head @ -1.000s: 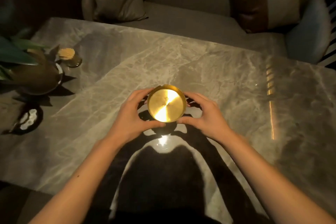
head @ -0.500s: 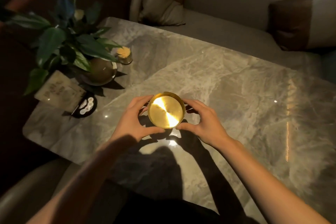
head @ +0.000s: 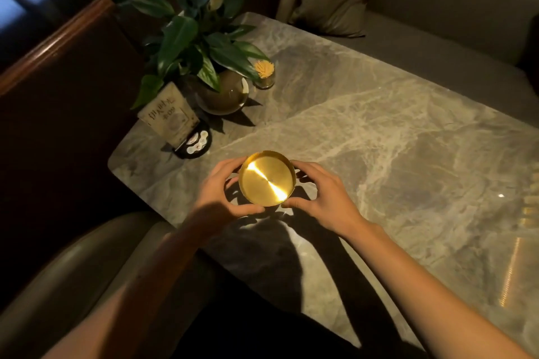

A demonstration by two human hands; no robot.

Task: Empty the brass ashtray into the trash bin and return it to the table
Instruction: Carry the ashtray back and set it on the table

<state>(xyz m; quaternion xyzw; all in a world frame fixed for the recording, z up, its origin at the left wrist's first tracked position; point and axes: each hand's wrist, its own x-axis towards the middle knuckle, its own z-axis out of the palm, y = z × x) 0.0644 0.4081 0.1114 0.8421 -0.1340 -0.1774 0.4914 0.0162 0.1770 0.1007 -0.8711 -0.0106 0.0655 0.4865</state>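
Observation:
The round brass ashtray (head: pixel 267 179) shines gold, and its inside looks bare. Both my hands hold it by the rim, a little above the marble table (head: pixel 379 131) near the table's left front corner. My left hand (head: pixel 221 192) curls around its left side, thumb at the near rim. On its right side my right hand (head: pixel 320 198) grips it with fingers spread behind it. No trash bin is in view.
A potted plant (head: pixel 204 46) in a round vase stands at the table's left end, with a toothpick jar (head: pixel 264 76), a standing card (head: pixel 169 116) and a small dark dish (head: pixel 194 141) beside it. Sofa seats with cushions (head: pixel 329 6) line the far and near sides.
My view has swung left and pulled back, bringing the plant, card and table corner into sight. The ashtray stays held between both hands over the table.

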